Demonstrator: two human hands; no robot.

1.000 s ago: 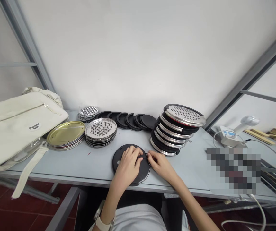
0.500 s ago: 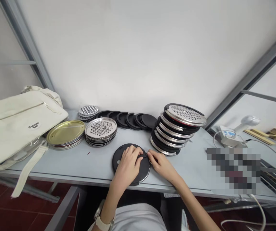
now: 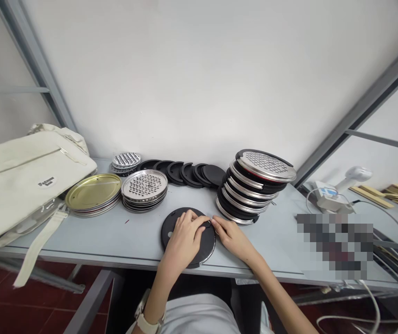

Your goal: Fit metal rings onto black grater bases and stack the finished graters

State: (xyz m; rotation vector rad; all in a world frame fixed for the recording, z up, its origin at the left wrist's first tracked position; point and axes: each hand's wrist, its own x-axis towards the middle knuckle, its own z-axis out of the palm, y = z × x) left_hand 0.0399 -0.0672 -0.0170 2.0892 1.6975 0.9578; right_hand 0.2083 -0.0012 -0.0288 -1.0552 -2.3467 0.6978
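black plastic disc (image 3: 204, 250), smooth, round, silvery edge, under left hand (image 3: 186, 229).

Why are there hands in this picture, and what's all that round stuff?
There's no robot here! A person wears a camera on their head, and it looks forward and down at their own bare hands. The left hand rests on a round black disc. The right hand has its fingertips at the disc's edge, by something shiny too small to name. On the table are a gold-topped stack of plates, metal grater plates with bumpy holes, a row of black discs and a tall black-and-silver stack. A cream bag lies at the left.
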